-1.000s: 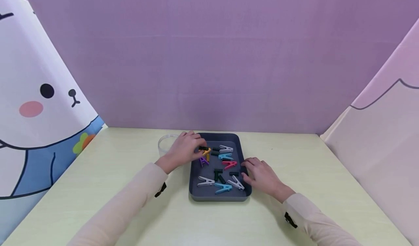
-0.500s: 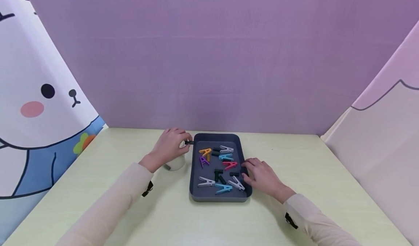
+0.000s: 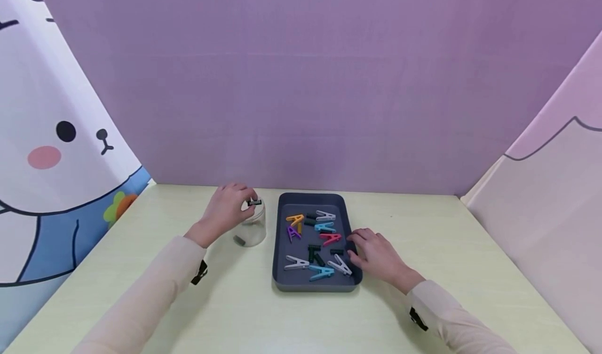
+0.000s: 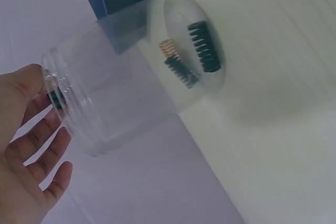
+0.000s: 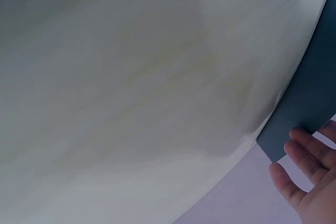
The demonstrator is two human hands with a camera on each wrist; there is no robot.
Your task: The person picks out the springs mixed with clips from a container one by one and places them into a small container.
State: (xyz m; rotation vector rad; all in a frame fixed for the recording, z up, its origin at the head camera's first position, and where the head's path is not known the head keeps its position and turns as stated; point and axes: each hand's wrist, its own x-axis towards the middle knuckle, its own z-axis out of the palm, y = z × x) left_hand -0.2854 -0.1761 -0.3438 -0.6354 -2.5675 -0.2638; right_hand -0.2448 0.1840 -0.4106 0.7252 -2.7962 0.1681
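Observation:
My left hand (image 3: 226, 207) pinches a small black coil spring (image 3: 254, 202) between thumb and fingertips, right at the mouth of a clear jar (image 3: 254, 228). In the left wrist view the spring shows through the jar's threaded rim, and a dark spring (image 4: 203, 46) and a smaller part-orange, part-dark coil (image 4: 179, 64) lie at its bottom. My right hand (image 3: 378, 254) rests with loosely bent fingers at the right rim of a dark grey tray (image 3: 315, 286); in the right wrist view its fingertips (image 5: 299, 134) are against the tray's outer wall.
The tray holds several plastic clips, among them an orange clip (image 3: 295, 219), a purple clip (image 3: 293, 233), a red clip (image 3: 331, 238) and a light blue clip (image 3: 321, 272). Several dark springs (image 3: 314, 248) lie among them. A purple curtain (image 3: 329, 82) stands behind the table.
My left hand has moved left from over the tray to the jar's mouth, carrying the black spring. My right hand stays at the tray's rim.

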